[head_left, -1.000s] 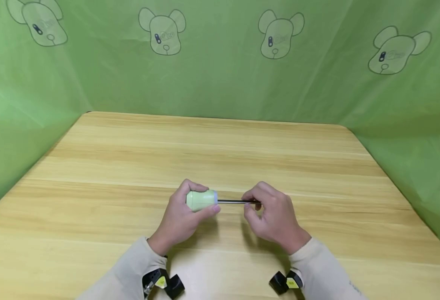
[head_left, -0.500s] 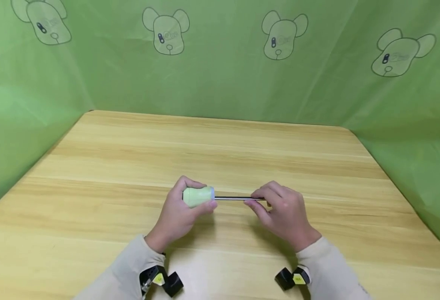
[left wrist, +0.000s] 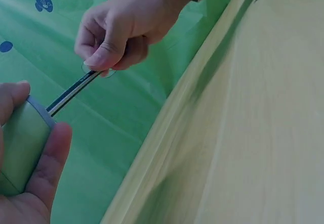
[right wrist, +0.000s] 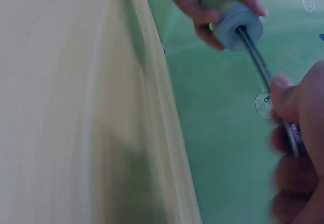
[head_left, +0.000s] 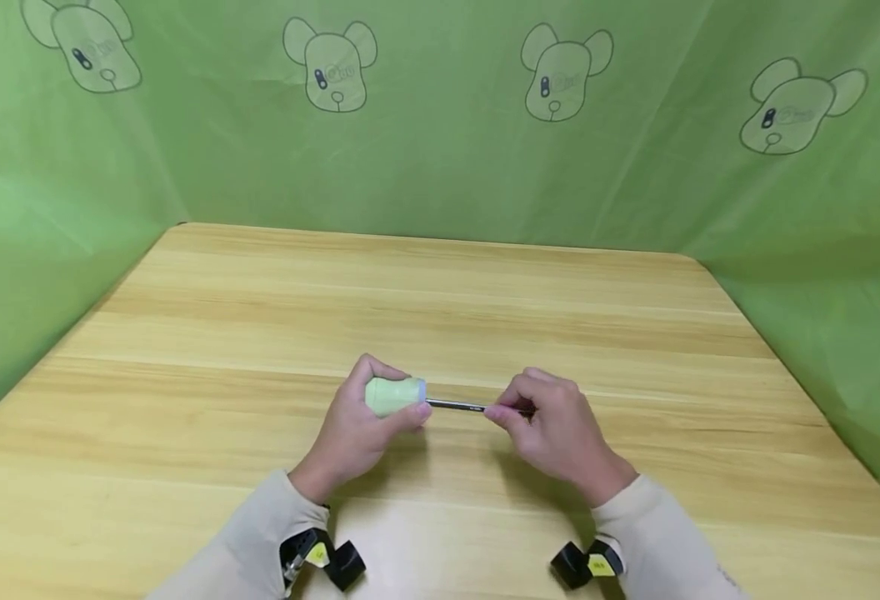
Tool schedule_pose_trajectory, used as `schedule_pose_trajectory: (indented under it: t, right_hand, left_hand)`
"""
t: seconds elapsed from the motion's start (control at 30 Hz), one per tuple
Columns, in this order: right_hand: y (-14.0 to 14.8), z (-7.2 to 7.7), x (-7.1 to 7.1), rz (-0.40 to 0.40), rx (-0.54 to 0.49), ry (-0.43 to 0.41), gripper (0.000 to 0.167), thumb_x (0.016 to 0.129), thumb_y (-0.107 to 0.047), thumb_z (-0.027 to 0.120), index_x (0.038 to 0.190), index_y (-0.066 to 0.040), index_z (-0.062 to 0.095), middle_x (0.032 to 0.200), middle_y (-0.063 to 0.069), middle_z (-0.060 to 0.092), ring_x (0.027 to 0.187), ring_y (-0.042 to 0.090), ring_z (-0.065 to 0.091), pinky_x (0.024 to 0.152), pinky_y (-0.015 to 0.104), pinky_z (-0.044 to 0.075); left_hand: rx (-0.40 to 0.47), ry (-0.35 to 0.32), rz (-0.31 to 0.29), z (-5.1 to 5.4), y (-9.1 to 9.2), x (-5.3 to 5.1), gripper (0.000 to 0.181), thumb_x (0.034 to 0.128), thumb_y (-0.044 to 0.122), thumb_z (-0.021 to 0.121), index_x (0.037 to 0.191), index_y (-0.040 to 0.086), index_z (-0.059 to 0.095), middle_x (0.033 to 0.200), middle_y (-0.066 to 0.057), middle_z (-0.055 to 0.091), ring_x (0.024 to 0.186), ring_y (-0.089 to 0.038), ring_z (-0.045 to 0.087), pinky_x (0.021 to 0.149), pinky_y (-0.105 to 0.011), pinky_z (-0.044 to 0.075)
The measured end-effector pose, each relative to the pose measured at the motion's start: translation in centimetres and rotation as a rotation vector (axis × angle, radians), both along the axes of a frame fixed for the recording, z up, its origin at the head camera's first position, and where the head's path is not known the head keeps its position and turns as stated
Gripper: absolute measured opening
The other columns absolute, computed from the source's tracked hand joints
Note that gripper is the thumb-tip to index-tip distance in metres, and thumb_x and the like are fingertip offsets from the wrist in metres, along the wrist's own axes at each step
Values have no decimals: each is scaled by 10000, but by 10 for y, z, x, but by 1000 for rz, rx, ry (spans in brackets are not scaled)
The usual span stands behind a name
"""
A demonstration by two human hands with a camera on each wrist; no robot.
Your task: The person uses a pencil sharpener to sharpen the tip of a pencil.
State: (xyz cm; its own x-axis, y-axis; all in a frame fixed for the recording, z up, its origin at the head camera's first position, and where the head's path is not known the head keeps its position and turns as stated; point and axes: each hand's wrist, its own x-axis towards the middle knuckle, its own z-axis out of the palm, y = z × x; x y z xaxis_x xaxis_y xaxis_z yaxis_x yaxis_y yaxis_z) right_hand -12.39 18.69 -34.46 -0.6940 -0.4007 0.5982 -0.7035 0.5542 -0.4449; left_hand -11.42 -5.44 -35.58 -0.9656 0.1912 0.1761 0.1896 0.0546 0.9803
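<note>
A light green cylinder (head_left: 393, 397) with a pale blue-grey rim lies across the grip of my left hand (head_left: 355, 433), thumb along its near side. From its rim a thin dark stick (head_left: 455, 405) with a light stripe runs right, to the fingers of my right hand (head_left: 563, 433), which pinch it between thumb and fingers. The left wrist view shows the stick (left wrist: 71, 93) entering the rimmed end of the cylinder (left wrist: 23, 140). In the right wrist view the stick's near end (right wrist: 293, 135) shows past the right thumb. Both hands are above the table.
A wood-grain table (head_left: 440, 308) spreads under both hands. Green cloth (head_left: 440, 167) with printed bear-like heads stands behind it and along both sides. A black device sits at each wrist, left (head_left: 346, 567) and right (head_left: 571, 567).
My right hand moved right with the stick, then slightly back left and down, and the stick now tilts down toward the right. My left hand shifted a little left and keeps its grip.
</note>
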Motion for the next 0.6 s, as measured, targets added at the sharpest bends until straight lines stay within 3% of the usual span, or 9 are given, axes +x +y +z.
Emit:
schedule_pose_trajectory:
  t: [0.1,0.17,0.27,0.37,0.5,0.6]
  right_hand:
    - [-3,3,2,-105,-11,-243,332,918,-100,655,602,-121,555,532,-111,407,470,26,340,421,210,324]
    - [-3,2,1,-142,-10,-266,348,935,-102,632,599,-122,545,519,-110,390,465,33,335,431,219,326]
    - [0,-1,-1,-109,-5,-120,195,846,-94,740,685,-105,630,603,-96,503,526,60,428,490,240,392]
    - [2,-4,-4,-97,40,125,132,761,-149,809,778,-90,693,716,-47,609,615,114,545,608,320,448]
    - [0,-4,-5,-151,50,390,301,866,-354,725,821,-57,708,765,29,645,650,190,605,605,382,440]
    - [-4,-2,-3,-162,11,556,419,932,-431,624,755,-58,696,704,33,624,557,183,575,492,324,423]
  left_hand:
    - [-90,99,-13,0,1,2,387,793,129,785,1061,25,526,997,-154,572,747,-220,576,570,-309,534]
    - [-115,137,-11,0,2,3,392,789,152,795,1056,27,536,1004,-148,566,743,-223,569,558,-308,530]
    - [-90,114,36,0,3,1,393,778,130,803,1056,32,543,989,-151,567,749,-227,563,559,-306,524]
    - [24,15,57,0,2,-2,388,786,54,782,1071,18,521,989,-171,578,749,-243,605,608,-329,559]
    - [196,-67,16,3,0,-4,391,821,-22,720,1104,-44,451,1007,-224,578,730,-265,664,694,-389,589]
    - [241,-81,-6,5,-3,-4,386,828,-31,699,1100,-73,428,988,-248,570,723,-262,660,692,-401,590]
